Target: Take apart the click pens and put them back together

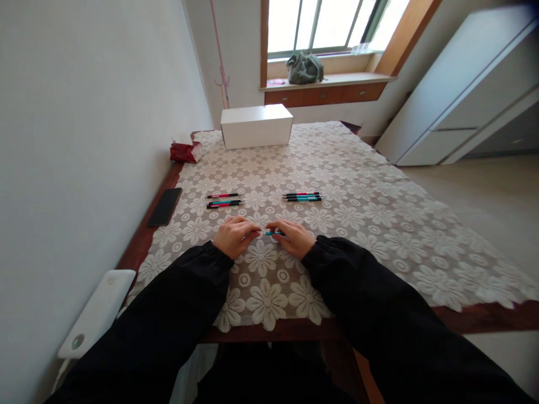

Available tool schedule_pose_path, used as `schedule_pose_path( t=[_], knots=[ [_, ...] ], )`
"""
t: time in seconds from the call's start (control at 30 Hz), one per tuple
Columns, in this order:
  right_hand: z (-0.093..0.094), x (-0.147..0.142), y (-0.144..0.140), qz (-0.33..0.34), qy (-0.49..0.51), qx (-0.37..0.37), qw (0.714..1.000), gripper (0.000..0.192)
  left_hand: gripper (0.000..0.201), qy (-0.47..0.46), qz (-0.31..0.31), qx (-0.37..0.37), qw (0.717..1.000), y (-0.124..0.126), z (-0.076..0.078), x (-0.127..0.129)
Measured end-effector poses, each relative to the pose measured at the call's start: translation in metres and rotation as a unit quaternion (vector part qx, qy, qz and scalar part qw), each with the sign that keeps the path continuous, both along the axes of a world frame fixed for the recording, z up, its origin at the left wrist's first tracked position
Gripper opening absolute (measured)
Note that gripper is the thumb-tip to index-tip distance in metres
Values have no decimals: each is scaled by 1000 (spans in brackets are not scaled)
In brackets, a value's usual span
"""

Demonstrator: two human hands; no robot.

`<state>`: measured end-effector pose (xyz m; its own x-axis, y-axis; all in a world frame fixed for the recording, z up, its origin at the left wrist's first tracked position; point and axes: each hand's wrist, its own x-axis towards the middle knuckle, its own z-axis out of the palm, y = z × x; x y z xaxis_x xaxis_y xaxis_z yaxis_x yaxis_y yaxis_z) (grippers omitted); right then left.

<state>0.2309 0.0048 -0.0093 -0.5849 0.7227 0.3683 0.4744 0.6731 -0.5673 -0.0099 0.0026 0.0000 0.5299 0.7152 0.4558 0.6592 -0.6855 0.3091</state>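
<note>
Pen, head view: A teal pen (269,233) is held well to the near side of the white box (256,128).
Right hand: Its fingers are pinched on the barrel, nearward of the box's right end; by the right hand (293,238), much of the barrel is covered.
Left hand: By the left hand (236,235), nearward of the box's left half, the pale tip appears to be pinched between thumb and finger.
Barrel: It is judged light, stiff and smooth, easily rolled; best gripped mid-length.
Tip: It is probably delicate, best taken lightly by fingertips; its detail cannot be made out.
</note>
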Motion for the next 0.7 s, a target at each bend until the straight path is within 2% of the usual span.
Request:
schedule_pose_path(
  t=[0.37,0.57,0.7],
  knots=[
    [0,-6,-5,-33,-33,-7,999,19,12,-46,12,4,999,-5,1,6],
    [0,-8,-5,-17,-2,-12,1000,20,15,-54,-6,-11,998,-8,9,7],
    [1,-8,-5,-26,24,-22,999,20,19,-35,13,-1,999,-9,14,7]
  ],
)
